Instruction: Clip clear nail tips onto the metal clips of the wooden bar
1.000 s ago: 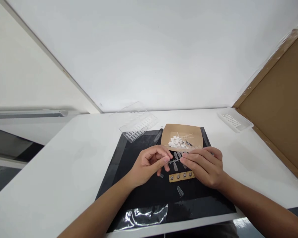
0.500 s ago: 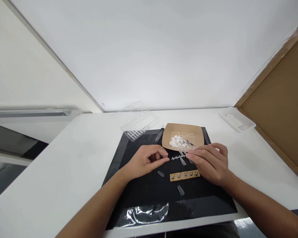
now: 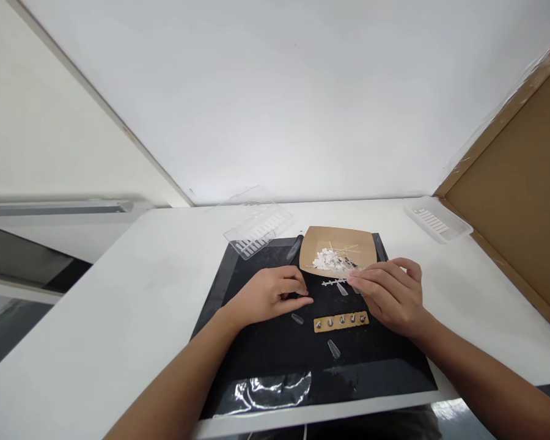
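My right hand (image 3: 391,293) pinches a white toothed plastic strip (image 3: 333,282) between thumb and fingers, just in front of the cardboard tray. Clear nail tips (image 3: 342,289) hang from that strip; its right end is hidden behind my fingers. My left hand (image 3: 275,296) rests over the black mat, fingers curled, with a small gap between thumb and forefinger and nothing visible in it. Close below it lies a loose clear nail tip (image 3: 297,318). Another nail tip (image 3: 333,349) is nearer the front. Between the hands sits a tan strip with several metal studs (image 3: 341,321).
The cardboard tray (image 3: 318,235) holds white bits and thin sticks. A dark, pen-like object (image 3: 295,249) lies left of it. Behind stands an open clear case (image 3: 252,235) of nail tips; a translucent box (image 3: 453,229) is at right. The black mat (image 3: 275,354) covers the white table.
My right hand has lifted the toothed strip slightly away and to the right. My left thumb has parted a little from the forefinger.
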`<state>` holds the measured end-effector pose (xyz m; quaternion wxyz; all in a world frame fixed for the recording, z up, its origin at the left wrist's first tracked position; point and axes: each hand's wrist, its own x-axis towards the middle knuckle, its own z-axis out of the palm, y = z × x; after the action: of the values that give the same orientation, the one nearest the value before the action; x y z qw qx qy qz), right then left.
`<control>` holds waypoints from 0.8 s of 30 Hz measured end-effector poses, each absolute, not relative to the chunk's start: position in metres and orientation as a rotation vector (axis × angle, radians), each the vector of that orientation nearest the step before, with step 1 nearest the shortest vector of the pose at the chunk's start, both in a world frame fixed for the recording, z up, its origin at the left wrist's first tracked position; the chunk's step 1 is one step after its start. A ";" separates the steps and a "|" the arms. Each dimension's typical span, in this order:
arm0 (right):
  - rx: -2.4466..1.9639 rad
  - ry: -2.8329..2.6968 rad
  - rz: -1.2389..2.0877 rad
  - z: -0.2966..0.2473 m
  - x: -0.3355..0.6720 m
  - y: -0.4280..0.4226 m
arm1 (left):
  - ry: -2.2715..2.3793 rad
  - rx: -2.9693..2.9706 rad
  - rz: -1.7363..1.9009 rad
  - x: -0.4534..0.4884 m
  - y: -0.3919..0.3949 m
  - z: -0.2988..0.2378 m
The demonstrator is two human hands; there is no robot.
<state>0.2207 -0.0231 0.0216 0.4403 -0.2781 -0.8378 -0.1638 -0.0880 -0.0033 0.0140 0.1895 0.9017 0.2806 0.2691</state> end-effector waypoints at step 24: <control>-0.603 -2.148 -0.548 0.025 0.197 -0.034 | 0.662 2.389 1.306 -0.050 -0.030 0.019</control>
<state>0.1967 -0.0344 0.0248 0.4096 -0.2394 -0.8530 -0.2175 -0.0500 -0.0297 0.0192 0.1689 0.8404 0.2327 0.4594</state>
